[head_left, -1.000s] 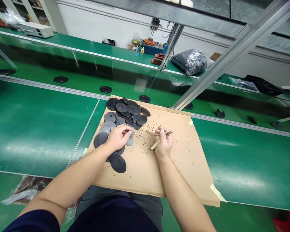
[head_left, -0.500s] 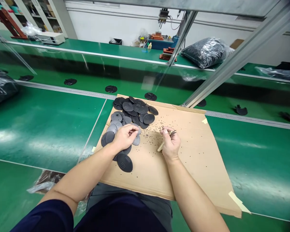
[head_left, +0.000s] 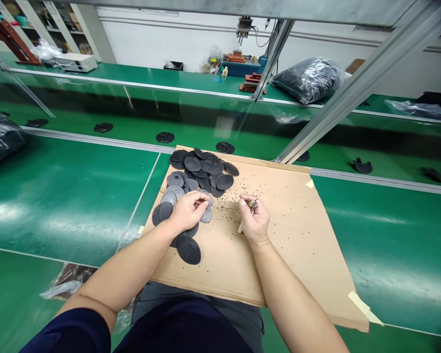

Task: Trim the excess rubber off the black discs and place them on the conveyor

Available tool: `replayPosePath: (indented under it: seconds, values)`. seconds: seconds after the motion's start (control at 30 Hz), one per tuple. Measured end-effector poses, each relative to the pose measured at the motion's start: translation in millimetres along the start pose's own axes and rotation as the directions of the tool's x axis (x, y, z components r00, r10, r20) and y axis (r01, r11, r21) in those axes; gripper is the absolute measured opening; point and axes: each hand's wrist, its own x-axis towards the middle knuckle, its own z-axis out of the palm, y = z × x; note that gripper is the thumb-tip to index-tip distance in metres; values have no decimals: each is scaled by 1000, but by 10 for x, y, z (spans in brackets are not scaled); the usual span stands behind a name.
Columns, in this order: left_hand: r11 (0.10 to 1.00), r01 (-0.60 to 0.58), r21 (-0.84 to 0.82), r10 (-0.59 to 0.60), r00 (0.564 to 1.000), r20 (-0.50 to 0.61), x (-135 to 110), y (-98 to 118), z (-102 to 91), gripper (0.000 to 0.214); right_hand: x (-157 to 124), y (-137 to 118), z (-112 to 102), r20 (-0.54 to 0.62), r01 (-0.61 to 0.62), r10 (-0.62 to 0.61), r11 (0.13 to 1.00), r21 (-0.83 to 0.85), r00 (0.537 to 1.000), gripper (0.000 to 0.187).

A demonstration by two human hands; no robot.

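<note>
My left hand (head_left: 189, 210) is closed in a pinch above the left part of the cardboard sheet (head_left: 290, 264). Right by its fingertips is a grey disc (head_left: 207, 214); what exactly the fingers pinch is hidden. Around this hand lie many flat black and grey oval discs (head_left: 188, 249), overlapping, some with raised markings. In my right hand (head_left: 255, 219), fingers curled around it, is a slim tool with a pale handle (head_left: 240, 227) and a dark tip; its exact kind is unclear. Tiny dark bits (head_left: 226, 212) are scattered on the cardboard between the hands.
Beyond the cardboard runs a green belt (head_left: 132, 135) with spaced black discs (head_left: 165, 137). A slanted metal post (head_left: 327, 103) rises at the right. Bagged dark parts (head_left: 310, 81) and a press (head_left: 244, 29) stand on the far bench. Another plastic bag (head_left: 2, 130) lies at the left.
My right hand has shifted slightly left, and the tool in it has turned so that less of it shows. My left hand stays pinched in nearly the same place. The view has shifted slightly.
</note>
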Motion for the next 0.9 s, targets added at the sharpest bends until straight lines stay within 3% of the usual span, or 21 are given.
replayPosePath:
  seconds: [0.6,0.83,0.9]
  values:
    - [998,26,-51,-25,999,20,2,-38,20,12,0,-79,34,-20,12,-15,995,-104,1000,21]
    - [997,-37,-66,36,999,-17,8,-78,16,12,14,-30,38,-72,-13,2,989,-148,997,22]
    - [994,-81,-78,76,995,-65,4,-65,8,12,19,-27,37,-133,-25,3,986,-166,991,20]
